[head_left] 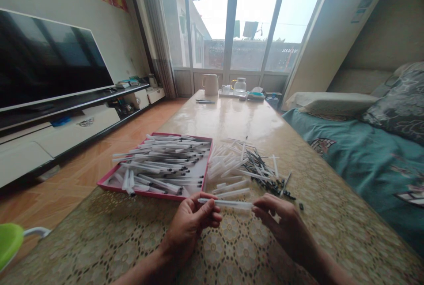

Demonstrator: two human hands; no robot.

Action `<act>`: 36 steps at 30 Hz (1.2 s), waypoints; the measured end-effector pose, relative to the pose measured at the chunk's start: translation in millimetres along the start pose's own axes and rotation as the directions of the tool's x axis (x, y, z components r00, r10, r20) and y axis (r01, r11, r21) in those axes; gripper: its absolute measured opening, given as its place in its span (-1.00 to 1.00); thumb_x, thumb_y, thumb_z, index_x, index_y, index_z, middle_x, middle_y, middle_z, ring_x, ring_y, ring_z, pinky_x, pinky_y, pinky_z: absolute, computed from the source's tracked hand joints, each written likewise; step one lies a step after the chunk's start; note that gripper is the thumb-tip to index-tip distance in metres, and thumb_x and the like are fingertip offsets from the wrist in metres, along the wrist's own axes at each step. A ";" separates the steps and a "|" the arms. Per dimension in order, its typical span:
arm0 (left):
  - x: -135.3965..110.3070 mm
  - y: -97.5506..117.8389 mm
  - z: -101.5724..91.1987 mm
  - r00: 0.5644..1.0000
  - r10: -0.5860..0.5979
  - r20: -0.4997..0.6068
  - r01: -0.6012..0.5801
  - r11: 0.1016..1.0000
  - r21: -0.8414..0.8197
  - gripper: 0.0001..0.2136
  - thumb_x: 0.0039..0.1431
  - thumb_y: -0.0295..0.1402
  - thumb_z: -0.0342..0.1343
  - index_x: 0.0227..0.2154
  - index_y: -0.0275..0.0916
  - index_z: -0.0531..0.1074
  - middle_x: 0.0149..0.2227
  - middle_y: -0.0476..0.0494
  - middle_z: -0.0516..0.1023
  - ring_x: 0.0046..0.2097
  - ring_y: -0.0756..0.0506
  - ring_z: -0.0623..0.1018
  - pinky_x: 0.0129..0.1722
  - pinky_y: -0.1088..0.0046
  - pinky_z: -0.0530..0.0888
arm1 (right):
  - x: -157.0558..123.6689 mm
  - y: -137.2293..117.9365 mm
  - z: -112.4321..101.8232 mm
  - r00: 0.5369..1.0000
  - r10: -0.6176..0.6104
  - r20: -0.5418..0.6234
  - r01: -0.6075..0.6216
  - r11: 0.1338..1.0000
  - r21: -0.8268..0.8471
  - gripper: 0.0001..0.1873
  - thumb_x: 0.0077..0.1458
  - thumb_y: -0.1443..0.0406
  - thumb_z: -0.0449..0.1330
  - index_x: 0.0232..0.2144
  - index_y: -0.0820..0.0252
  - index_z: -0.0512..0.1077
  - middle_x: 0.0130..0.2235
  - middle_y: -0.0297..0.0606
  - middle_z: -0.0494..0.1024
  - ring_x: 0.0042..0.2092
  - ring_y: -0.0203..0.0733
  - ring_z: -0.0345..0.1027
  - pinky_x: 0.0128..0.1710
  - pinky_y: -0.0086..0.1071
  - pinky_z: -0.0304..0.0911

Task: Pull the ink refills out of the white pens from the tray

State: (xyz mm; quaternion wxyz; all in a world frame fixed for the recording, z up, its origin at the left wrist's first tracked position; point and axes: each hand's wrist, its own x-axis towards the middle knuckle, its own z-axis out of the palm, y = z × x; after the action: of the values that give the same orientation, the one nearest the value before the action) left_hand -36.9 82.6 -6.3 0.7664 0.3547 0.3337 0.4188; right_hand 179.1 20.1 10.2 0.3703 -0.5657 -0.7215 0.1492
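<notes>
A translucent white pen (233, 204) lies level between my hands, just above the patterned tablecloth. My left hand (195, 218) pinches its left end between thumb and fingers. At the pen's right end, the fingertips of my right hand (281, 216) are closed on it; what else they may hold is hidden. Beyond my left hand is a shallow pink-edged box (210, 161) heaped with similar pens (159, 163), most with dark ends. Loose translucent tubes (228, 163) spread to its right, beside thin dark refills (256, 163) and small black plugs (266, 185).
Farther down the long table (215, 121) stand a pale jug (210, 84), a glass pitcher (240, 85) and a tissue pack (256, 95). A sofa with a teal cover (344, 157) runs along the right. At lower left is a green seat (9, 243).
</notes>
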 end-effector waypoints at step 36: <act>-31.0 95.9 -7.2 0.892 0.124 0.436 -0.421 -0.129 0.898 -0.80 0.01 -0.53 0.01 -0.32 -0.17 0.44 -0.32 -0.14 0.51 -0.28 -0.14 0.48 -0.31 0.44 0.33 | -0.2 40.3 -14.1 0.890 0.188 -0.416 -0.318 0.909 -0.271 -0.65 0.12 0.09 -0.01 -0.49 0.19 0.39 -0.60 -0.34 0.41 -0.57 -0.28 0.27 -0.56 -0.48 0.13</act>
State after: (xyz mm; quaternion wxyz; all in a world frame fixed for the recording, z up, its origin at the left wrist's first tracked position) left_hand -94.7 95.3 75.5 0.1905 0.8971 0.3668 0.1559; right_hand 217.4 29.7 -5.8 0.3798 -0.7281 -0.5693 -0.0394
